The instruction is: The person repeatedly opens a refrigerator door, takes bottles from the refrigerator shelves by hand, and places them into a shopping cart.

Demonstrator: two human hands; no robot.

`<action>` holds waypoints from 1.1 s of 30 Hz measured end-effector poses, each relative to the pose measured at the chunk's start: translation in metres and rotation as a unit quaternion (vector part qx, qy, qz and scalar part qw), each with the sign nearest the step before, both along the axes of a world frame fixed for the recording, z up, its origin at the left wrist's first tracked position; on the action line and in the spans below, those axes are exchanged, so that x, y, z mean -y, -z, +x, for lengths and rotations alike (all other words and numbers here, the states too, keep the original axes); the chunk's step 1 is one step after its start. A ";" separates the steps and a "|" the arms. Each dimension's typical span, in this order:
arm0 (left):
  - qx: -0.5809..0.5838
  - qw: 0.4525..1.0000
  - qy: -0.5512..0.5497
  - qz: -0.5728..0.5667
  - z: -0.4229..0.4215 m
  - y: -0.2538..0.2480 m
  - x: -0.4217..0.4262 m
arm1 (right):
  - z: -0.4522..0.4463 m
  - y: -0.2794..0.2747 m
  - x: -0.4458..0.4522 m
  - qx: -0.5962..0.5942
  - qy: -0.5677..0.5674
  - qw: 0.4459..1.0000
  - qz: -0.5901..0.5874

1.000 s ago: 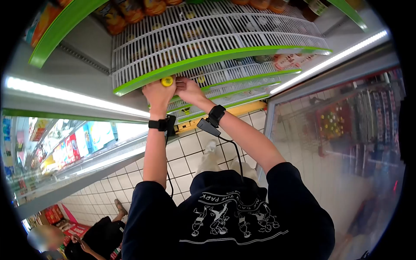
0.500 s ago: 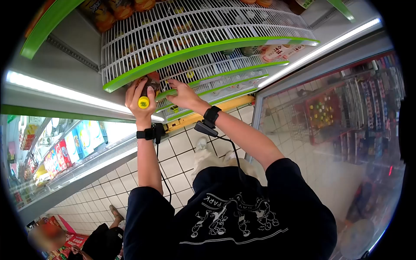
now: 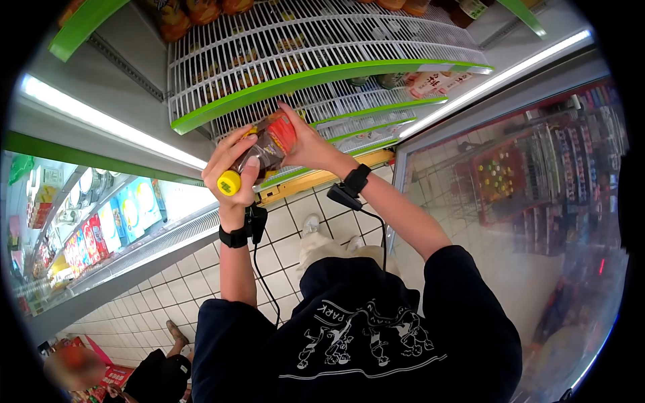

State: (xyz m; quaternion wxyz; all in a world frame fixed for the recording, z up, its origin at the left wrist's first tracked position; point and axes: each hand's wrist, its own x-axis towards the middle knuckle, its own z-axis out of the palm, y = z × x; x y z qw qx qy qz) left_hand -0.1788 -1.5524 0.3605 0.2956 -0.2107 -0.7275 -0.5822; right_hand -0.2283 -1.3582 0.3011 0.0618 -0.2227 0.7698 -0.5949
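Observation:
A dark bottle (image 3: 269,148) with a yellow cap and a red label lies tilted between my two hands, in front of the green-edged wire shelf (image 3: 329,80). My left hand (image 3: 234,164) is wrapped round the capped end, the thumb lying along the neck. At the other end, my right hand (image 3: 306,141) rests against the red-labelled part, its palm and fingers along the side. Its fingertips are partly hidden behind the bottle. Both wrists wear black bands with small devices and cables.
Orange bottles (image 3: 171,20) stand on the upper shelf. Lower green-edged shelves (image 3: 376,131) lie below. A glass door (image 3: 510,201) stands open at the right. Lit packaged goods (image 3: 101,235) are at the left. Another person (image 3: 158,376) is at the lower left, over the tiled floor.
The bottle has come out from under the shelf edge in my left hand and tilted into fuller view. My right hand has moved from beside the shelf onto its red-labelled end.

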 end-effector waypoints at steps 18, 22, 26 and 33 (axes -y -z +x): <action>0.371 0.853 0.281 0.236 0.021 -0.020 -0.095 | 0.145 -0.064 -0.111 -0.128 0.122 0.978 0.111; 0.413 0.834 0.294 0.219 0.039 -0.017 -0.121 | 0.185 -0.056 -0.125 -0.085 0.162 0.978 0.105; 0.434 0.826 0.298 0.203 0.066 -0.021 -0.134 | 0.219 -0.055 -0.134 -0.041 0.175 0.980 0.088; 0.421 0.846 0.270 0.185 0.135 -0.032 -0.122 | 0.278 -0.058 -0.122 -0.052 0.158 0.985 0.040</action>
